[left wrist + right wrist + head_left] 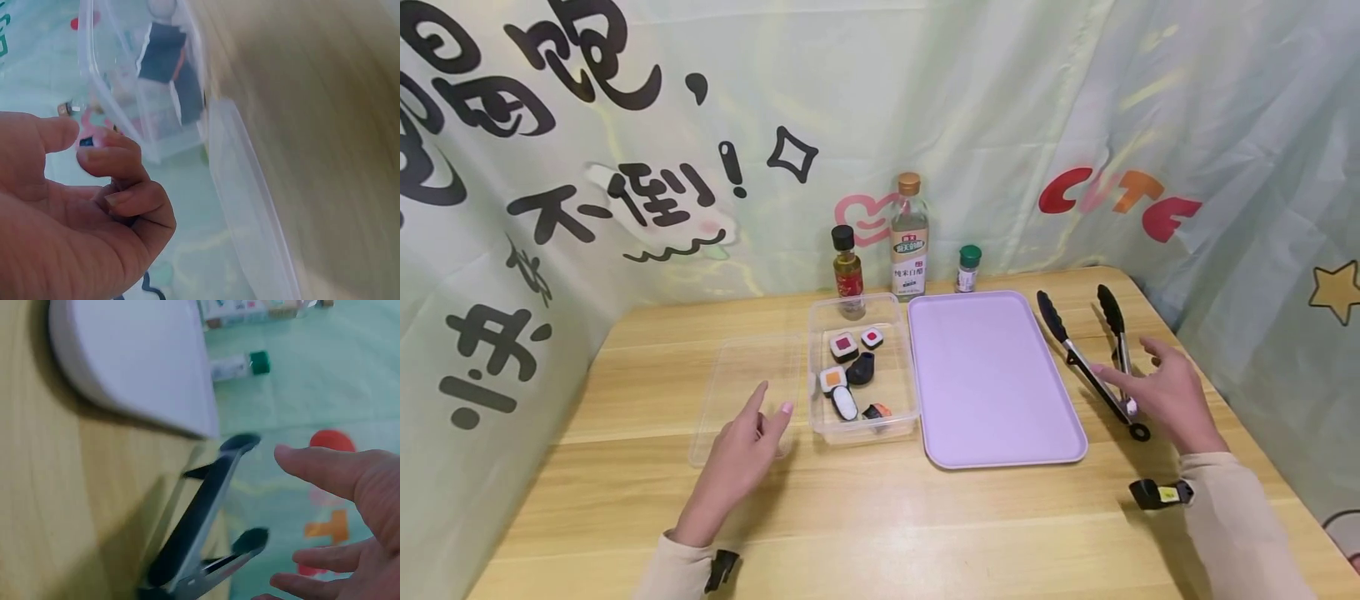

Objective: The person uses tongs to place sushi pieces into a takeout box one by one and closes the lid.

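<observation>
My left hand (pixel 737 458) hovers by the near right part of a flat clear lid (pixel 748 371), index finger extended and nothing in its grasp. In the left wrist view, its other fingers (pixel 140 206) bend loosely. To its right stands a clear plastic container (pixel 891 425) holding several sushi pieces, among them an orange-topped one (pixel 832 379) and a white oval one (pixel 844 403). My right hand (pixel 1172 400) reaches over the tongs (pixel 1078 358), thumb and fingers spread apart. A gap shows between thumb and tongs (pixel 200 512) in the right wrist view.
A lilac tray (pixel 992 383) lies between container and tongs. Along the back stand a dark-capped bottle (pixel 848 271), a taller vinegar bottle (pixel 910 242) and a small green-capped jar (pixel 968 268). A printed curtain (pixel 1000 108) hangs behind the wooden table (pixel 925 525).
</observation>
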### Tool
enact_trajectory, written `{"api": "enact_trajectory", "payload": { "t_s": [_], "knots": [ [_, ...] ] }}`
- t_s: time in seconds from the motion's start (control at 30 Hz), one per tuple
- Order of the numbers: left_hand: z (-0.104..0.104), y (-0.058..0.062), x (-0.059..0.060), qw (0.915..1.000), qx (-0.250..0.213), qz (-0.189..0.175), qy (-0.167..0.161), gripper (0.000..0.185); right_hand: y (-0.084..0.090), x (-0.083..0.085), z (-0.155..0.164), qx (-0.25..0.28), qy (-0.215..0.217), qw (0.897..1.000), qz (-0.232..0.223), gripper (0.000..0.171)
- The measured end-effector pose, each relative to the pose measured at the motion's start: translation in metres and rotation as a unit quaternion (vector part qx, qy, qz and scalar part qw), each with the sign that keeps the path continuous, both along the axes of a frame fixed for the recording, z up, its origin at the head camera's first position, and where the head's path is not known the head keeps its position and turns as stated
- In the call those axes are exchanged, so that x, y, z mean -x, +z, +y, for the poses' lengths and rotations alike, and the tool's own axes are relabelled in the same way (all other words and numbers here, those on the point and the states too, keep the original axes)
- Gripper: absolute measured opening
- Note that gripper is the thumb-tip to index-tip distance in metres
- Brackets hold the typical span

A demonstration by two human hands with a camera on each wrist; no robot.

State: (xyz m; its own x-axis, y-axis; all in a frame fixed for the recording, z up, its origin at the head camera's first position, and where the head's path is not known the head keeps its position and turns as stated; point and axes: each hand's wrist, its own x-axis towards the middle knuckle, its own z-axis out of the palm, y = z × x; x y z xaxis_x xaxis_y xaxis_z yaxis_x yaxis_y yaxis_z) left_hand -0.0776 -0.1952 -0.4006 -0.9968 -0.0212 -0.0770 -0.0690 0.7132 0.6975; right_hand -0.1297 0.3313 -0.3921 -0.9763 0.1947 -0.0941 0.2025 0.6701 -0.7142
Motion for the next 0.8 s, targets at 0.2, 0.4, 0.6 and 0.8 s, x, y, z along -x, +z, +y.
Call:
{"api": "enact_trajectory", "payload": {
  "t_s": [0.2,0.4,0.6,0.8],
  "knots": [
    [-0.019,0.005,-0.006,0.9997,0.017,0.014,0.008,0.076,0.014,-0.013,-0.026,-0.021,0.019,0.997,0.069,0.094],
    [-0.037,0.006,-0.009,0.9993,0.021,0.029,0.013,0.059,0.019,-0.021,-0.068,-0.012,0.067,0.983,0.169,0.072],
    [-0.053,0.005,-0.011,0.9986,0.03,0.036,0.023,0.054,0.018,-0.029,-0.113,0.024,0.14,0.952,0.272,0.054],
    [-0.067,-0.001,-0.011,0.9982,0.04,0.03,0.033,0.051,0.015,-0.037,-0.158,0.056,0.246,0.925,0.285,0.042]
  ]
}}
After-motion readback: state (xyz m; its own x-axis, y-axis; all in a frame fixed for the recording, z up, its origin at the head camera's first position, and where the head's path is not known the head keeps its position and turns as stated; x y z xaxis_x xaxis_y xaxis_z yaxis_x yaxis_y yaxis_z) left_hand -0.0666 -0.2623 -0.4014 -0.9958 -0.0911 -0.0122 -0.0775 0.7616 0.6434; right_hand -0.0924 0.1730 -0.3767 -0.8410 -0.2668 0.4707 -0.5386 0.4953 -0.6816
